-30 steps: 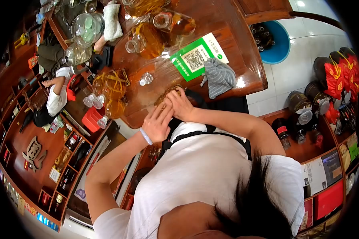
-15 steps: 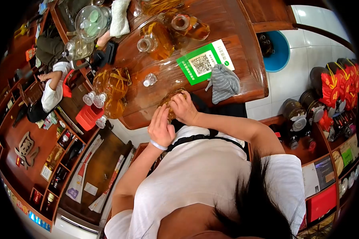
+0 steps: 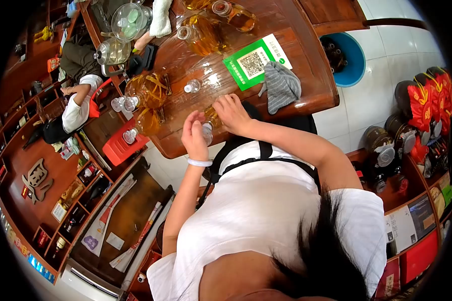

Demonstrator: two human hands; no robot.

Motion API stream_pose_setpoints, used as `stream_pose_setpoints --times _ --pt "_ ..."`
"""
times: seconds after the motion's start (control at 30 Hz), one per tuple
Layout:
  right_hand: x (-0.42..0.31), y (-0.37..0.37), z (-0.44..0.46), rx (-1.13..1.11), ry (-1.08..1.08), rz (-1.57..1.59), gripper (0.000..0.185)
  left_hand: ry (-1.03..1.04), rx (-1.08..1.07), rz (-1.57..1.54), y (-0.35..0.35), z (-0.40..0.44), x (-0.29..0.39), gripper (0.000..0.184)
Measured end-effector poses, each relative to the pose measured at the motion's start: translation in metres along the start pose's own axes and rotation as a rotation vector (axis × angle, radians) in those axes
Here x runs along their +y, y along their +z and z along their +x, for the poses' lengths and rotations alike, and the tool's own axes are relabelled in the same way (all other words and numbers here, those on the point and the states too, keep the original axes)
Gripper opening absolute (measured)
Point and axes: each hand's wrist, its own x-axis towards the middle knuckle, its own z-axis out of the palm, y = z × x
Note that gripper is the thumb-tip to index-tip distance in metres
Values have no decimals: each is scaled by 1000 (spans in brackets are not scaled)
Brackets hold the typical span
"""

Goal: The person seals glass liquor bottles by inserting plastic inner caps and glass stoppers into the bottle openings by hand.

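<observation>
My right hand (image 3: 232,115) is closed around a small bottle of amber liquid (image 3: 212,118) at the table's near edge, its clear stopper or neck (image 3: 207,132) towards me. Beside that end my left hand (image 3: 194,134), with a pale bracelet on the wrist, is raised with loosely bent fingers and nothing visible in it. A loose clear stopper (image 3: 192,86) lies on the wooden table (image 3: 176,141) just beyond. To the left are amber bottles (image 3: 148,93) with clear stoppers.
A green QR-code card (image 3: 251,62) and a grey striped cloth (image 3: 280,88) lie to the right. More amber bottles (image 3: 201,36) stand at the back. A blue basin (image 3: 354,60) with bottles is on the floor. Another person (image 3: 78,108) is at the left beyond a red container (image 3: 123,143).
My left hand has lifted and tilted upright away from the bottle, uncovering its clear end. My right hand stays on the bottle. The whole view has shifted slightly.
</observation>
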Motion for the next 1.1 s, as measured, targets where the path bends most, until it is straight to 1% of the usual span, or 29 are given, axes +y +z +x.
stream_pose_setpoints --times 0.03,0.07,0.13,0.17,0.2,0.23,0.3,0.33,0.37,0.4,0.43,0.47,0.5,0.53,0.57,0.6,0.63,0.7,0.73,0.77,0.8,0.83,0.87,0.9,0.97,1.0,1.03,1.1 --pt "-1 -1 0 -28 0 -20 64 -30 -14 -133 -3 0 2 31" --pt "-2 -4 -1 -20 0 -20 64 -63 6 -112 -6 -3 5 32" --pt "-2 -9 0 -99 17 21 69 -69 0 -115 -10 -6 5 31" --pt "1 -10 1 -90 20 22 69 -85 -5 -118 -14 -8 5 31" --pt "4 -12 3 -144 14 88 71 -67 -24 -40 -18 -10 4 34" --pt "5 -14 2 -198 8 155 73 -62 -30 -36 -20 -12 3 34" --pt "4 -25 0 -164 0 219 74 -91 -95 41 -24 -14 1 38" --pt "3 -33 2 -136 -13 281 75 -84 -97 41 -25 -13 -3 38" --pt "0 -39 4 -131 -15 276 75 -97 -112 -26 -26 -12 -8 39" --pt "-5 -45 6 -84 -31 352 72 -111 -128 -95 -27 -11 -12 41" --pt "-9 -51 8 -38 -46 428 69 -106 -131 -98 -28 -8 -15 41" --pt "-15 -59 8 -6 -81 408 59 -102 -157 -114 -30 -4 -18 41" --pt "-21 -62 8 -5 -82 404 59 -98 -181 -129 -31 -2 -18 41" --pt "-26 -65 9 -52 -101 465 56 -92 -182 -133 -33 -2 -18 41" --pt "-31 -66 10 -100 -122 523 54 -86 -226 -202 -34 -1 -17 42" --pt "-36 -67 12 -47 -191 464 51 -80 -270 -272 -36 -1 -17 43" --pt "-41 -69 13 -49 -198 454 51 -72 -269 -280 -39 -1 -17 43" --pt "-55 -74 17 -53 -255 349 53 -208 -324 -489 -45 1 -24 42" --pt "-62 -78 21 -87 -294 250 48 -135 -335 -285 -60 15 -69 43" --pt "-68 -76 23 -94 -305 234 48 -124 -332 -302 -60 18 -82 43" --pt "-75 -71 27 -120 -319 137 41 26 -314 -180 -57 19 -91 41" --pt "-81 -65 31 -146 -338 38 34 175 -285 -60 -50 19 -85 39" --pt "-90 -54 41 -194 -377 -143 25 353 -362 320 -49 22 -81 30" --pt "-98 -48 44 -209 -401 -165 25 482 -356 445 -44 22 -77 29" --pt "-107 -39 50 -236 -246 -268 22 639 -303 535 -28 25 -78 28" --pt "-108 -44 56 -456 -288 -402 24 673 -278 535 -20 25 -83 28" --pt "-105 -41 54 -478 -315 -421 24 697 -252 531 -14 26 -88 27" --pt "-98 -33 49 -331 -220 -381 26 728 -204 520 -2 31 -98 26"
